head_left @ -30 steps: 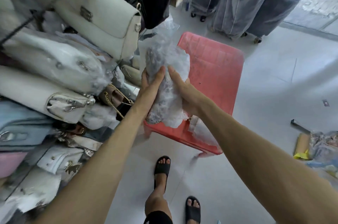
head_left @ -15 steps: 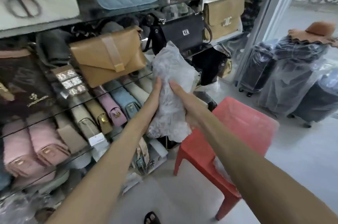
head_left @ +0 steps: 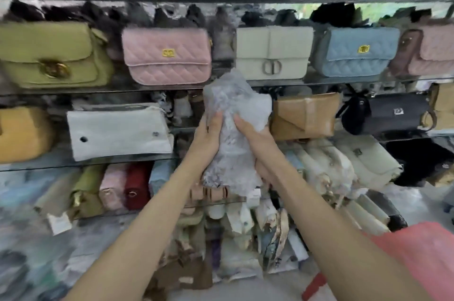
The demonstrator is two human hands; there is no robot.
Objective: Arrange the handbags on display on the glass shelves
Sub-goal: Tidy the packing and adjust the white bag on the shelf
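— Grip?
— Left hand (head_left: 208, 137) and right hand (head_left: 255, 140) both clamped on the plastic-wrapped bundle (head_left: 233, 133), held upright before the glass shelves (head_left: 98, 164).
— Around it?
— White bag (head_left: 118, 130) to the left, tan bag (head_left: 304, 116) just right, pink quilted bag (head_left: 167, 56) above.
— Writing?
— Too blurred to read.
— Room?
— Narrow gap behind the bundle; red stool (head_left: 417, 254) lower right.

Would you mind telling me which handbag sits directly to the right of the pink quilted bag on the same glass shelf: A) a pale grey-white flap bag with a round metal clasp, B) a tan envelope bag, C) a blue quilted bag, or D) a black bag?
A: the pale grey-white flap bag stands next to the pink quilted bag, with the blue quilted bag further right.
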